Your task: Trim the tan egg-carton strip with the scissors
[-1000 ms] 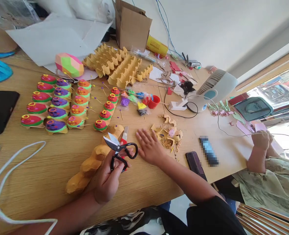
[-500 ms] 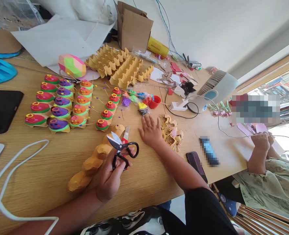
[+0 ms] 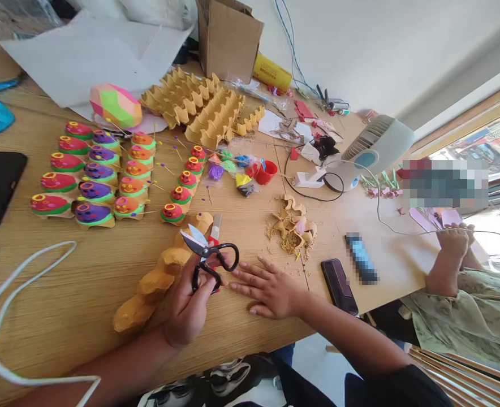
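Observation:
My left hand (image 3: 190,308) grips a pair of scissors (image 3: 205,254) with black handles, its blades apart and pointing up and away. A utility knife (image 3: 216,227) with a red handle shows just behind the scissors; whether the same hand holds it, I cannot tell. Under and beside that hand lies a strip of orange egg carton (image 3: 152,282) with its bumps up. My right hand (image 3: 271,288) rests palm down on the wooden table, fingers spread, just right of the scissors. Beyond it sits a pile of cut carton scraps (image 3: 294,226) with crumbs around.
Painted carton caterpillars (image 3: 101,175) stand in rows at left. Egg trays (image 3: 216,116), a red cup (image 3: 267,172), a white fan (image 3: 375,144) and a phone (image 3: 339,285) lie around. A white cable (image 3: 4,362) loops at front left. Another person's hands (image 3: 453,246) are at right.
My right hand has moved back toward me from near the carton scraps, uncovering the table there. My left hand keeps the scissors in nearly the same place. The view has shifted slightly.

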### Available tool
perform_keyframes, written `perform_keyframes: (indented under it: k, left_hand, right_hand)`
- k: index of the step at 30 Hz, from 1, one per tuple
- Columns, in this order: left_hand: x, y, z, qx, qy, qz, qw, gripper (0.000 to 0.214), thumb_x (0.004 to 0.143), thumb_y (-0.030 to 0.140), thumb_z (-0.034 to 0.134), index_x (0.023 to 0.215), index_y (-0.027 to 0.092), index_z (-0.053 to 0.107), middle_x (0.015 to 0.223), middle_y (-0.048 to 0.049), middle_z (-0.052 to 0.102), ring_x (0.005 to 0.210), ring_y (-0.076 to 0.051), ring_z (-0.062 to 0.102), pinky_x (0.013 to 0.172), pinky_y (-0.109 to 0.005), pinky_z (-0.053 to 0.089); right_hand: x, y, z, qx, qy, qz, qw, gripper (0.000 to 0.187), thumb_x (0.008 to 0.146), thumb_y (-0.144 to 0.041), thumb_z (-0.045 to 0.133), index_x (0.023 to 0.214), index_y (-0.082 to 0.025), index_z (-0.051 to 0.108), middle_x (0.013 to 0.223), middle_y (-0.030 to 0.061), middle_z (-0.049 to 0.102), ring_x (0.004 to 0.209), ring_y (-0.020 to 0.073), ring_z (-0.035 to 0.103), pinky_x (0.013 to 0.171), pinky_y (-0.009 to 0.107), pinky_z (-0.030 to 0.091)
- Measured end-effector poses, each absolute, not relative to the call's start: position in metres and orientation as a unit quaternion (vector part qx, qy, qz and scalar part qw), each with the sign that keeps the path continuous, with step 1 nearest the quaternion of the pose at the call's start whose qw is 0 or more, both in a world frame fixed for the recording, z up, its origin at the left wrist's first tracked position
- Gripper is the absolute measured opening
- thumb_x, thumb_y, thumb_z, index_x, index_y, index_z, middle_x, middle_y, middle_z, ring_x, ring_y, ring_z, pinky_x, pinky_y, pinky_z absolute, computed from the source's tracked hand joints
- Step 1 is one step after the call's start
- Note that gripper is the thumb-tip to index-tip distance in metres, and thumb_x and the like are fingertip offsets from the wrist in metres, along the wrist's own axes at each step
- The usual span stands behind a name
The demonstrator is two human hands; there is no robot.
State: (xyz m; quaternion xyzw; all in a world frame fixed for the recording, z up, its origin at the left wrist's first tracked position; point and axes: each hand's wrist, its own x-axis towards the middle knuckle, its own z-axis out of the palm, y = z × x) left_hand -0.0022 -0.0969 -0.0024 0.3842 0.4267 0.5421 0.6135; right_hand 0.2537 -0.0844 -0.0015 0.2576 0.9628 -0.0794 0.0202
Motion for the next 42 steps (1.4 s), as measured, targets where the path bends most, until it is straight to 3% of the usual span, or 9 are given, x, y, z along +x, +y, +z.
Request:
perform_keyframes:
  k: [7,10,13,16,21,27,34,38,42]
  left_hand:
    - [-0.005,-0.098,-0.003,0.387,0.429,0.533,0.618,0.061,0.099,0.037,0.066,0.158,0.026,0.052,0.135,-0.0117,0.074,0.094,-0.024,0.074,0.084,-0.039,0.063]
    - [-0.006,-0.098,-0.005,0.389,0.417,0.534,0.625,0.059,0.1,0.037,0.065,0.157,0.028,0.053,0.139,-0.0112,0.072,0.1,-0.025,0.073,0.084,-0.04,0.062]
    - [-0.005,-0.097,-0.007,0.379,0.411,0.538,0.63,0.056,0.1,0.036,0.065,0.155,0.029,0.055,0.139,-0.0102,0.072,0.097,-0.023,0.072,0.084,-0.039,0.062]
    - [-0.002,-0.097,-0.007,0.381,0.414,0.538,0.628,0.054,0.1,0.037,0.065,0.152,0.028,0.059,0.138,-0.0098,0.072,0.091,-0.021,0.072,0.082,-0.038,0.063]
    - [-0.003,-0.097,-0.008,0.387,0.42,0.539,0.619,0.053,0.1,0.039,0.064,0.152,0.027,0.059,0.135,-0.01,0.072,0.09,-0.023,0.072,0.078,-0.04,0.063]
    - [-0.003,-0.097,-0.004,0.39,0.418,0.537,0.621,0.051,0.101,0.036,0.064,0.15,0.025,0.058,0.138,-0.0099,0.072,0.089,-0.021,0.071,0.078,-0.037,0.06]
    - [-0.001,-0.099,-0.007,0.367,0.402,0.549,0.634,0.058,0.103,0.033,0.062,0.159,0.03,0.048,0.141,-0.0093,0.069,0.111,-0.027,0.07,0.085,-0.039,0.061]
    - [-0.001,-0.099,-0.01,0.371,0.405,0.541,0.637,0.06,0.102,0.034,0.063,0.16,0.03,0.048,0.142,-0.0112,0.069,0.103,-0.025,0.072,0.087,-0.041,0.062]
    - [-0.001,-0.099,-0.01,0.378,0.426,0.533,0.626,0.065,0.1,0.035,0.064,0.162,0.028,0.045,0.138,-0.0137,0.071,0.099,-0.027,0.074,0.086,-0.044,0.064]
  right_hand:
    - [0.285,-0.026,0.011,0.386,0.922,0.015,0.006,0.07,0.113,-0.044,0.041,0.175,-0.019,0.021,0.175,0.0106,0.04,0.165,0.0306,0.031,0.138,0.06,0.011]
    - [0.3,-0.027,0.025,0.412,0.91,0.04,-0.011,0.071,0.113,-0.043,0.041,0.176,-0.021,0.017,0.177,0.0105,0.036,0.168,0.0315,0.025,0.137,0.062,0.006]
    - [0.312,-0.053,0.024,0.319,0.948,0.014,-0.021,0.074,0.111,-0.055,0.04,0.175,-0.022,0.025,0.175,0.0093,0.04,0.168,0.0309,0.024,0.138,0.06,0.004]
    - [0.319,-0.074,0.011,0.189,0.981,-0.051,-0.008,0.065,0.11,-0.057,0.045,0.169,-0.03,0.041,0.172,0.0024,0.046,0.166,0.0246,0.031,0.138,0.054,0.015]
    - [0.314,-0.048,0.007,0.257,0.959,-0.098,0.07,0.061,0.108,-0.057,0.054,0.166,-0.041,0.044,0.176,-0.0009,0.039,0.166,0.0263,0.033,0.137,0.056,0.019]
    - [0.303,0.001,0.024,0.33,0.937,-0.076,0.08,0.055,0.111,-0.046,0.053,0.165,-0.046,0.041,0.176,-0.005,0.036,0.165,0.0256,0.033,0.137,0.058,0.018]
    - [0.33,-0.045,0.015,0.223,0.974,-0.052,-0.004,0.057,0.108,-0.062,0.048,0.163,-0.045,0.048,0.173,-0.0005,0.046,0.161,0.027,0.041,0.135,0.055,0.023]
    - [0.345,-0.058,0.003,0.241,0.969,-0.056,-0.029,0.06,0.108,-0.063,0.045,0.16,-0.035,0.055,0.17,0.0071,0.051,0.161,0.0289,0.041,0.133,0.056,0.024]
    - [0.339,-0.033,0.002,0.265,0.963,-0.049,-0.02,0.057,0.107,-0.062,0.048,0.158,-0.038,0.057,0.167,0.0056,0.054,0.159,0.0291,0.045,0.133,0.056,0.025]
